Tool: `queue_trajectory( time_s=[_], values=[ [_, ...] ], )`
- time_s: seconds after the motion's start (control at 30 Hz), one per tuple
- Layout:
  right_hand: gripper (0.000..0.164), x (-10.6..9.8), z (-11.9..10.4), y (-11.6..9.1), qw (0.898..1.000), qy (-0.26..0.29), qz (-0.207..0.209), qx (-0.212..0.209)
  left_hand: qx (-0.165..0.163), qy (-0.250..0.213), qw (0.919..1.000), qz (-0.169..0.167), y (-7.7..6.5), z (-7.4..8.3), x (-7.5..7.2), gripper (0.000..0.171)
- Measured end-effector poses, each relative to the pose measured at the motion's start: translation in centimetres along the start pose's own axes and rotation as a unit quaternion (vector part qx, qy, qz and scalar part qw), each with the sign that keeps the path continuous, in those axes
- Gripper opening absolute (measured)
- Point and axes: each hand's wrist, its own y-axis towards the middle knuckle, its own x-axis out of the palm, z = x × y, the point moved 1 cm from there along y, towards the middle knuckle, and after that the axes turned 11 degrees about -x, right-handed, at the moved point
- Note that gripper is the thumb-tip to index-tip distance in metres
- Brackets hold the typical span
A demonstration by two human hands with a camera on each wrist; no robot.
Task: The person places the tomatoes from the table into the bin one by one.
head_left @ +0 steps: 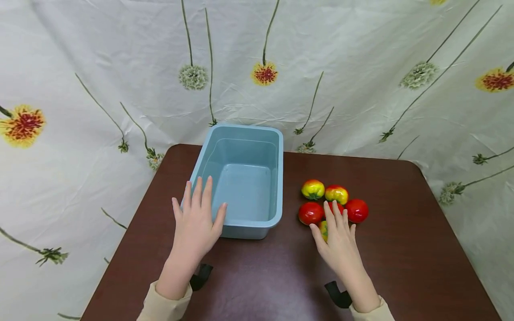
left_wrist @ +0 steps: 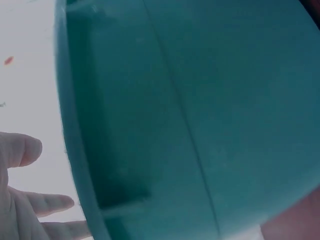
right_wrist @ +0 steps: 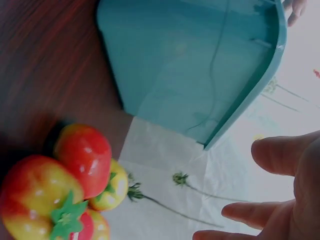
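Observation:
A blue plastic bin [head_left: 245, 189] stands on the dark table, its inside bare in the head view. My left hand [head_left: 196, 223], fingers spread, hovers over the bin's near left corner; the left wrist view shows the bin wall [left_wrist: 150, 120] close beyond the fingers. To the right of the bin lies a cluster of shiny toy tomatoes, among them a red one [head_left: 310, 213], another red one [head_left: 357, 210] and a yellow-red one [head_left: 313, 189]. Above the near side of this cluster my right hand [head_left: 339, 247] is spread, holding nothing and partly covering some tomatoes.
The dark brown table [head_left: 277, 276] has rounded far corners. Behind it hangs a white cloth [head_left: 241, 98] printed with flowers, close to the bin's far rim. Black straps [head_left: 337, 294] show at both wrists.

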Motion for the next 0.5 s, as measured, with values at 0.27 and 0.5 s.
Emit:
queue_trajectory(
  time_s=[0.27, 0.5],
  values=[
    [0.070, 0.4, 1.7, -0.2, 0.999, 0.003, -0.016, 0.034, -0.045, -0.029, 0.9983, -0.021, 0.8, -2.3, -0.3, 0.067],
    [0.071, 0.6, 3.0, -0.4, 0.997, 0.012, -0.031, 0.066, -0.072, -0.062, 0.9945, -0.045, 1.0, -3.9, -0.2, 0.070]
  ],
)
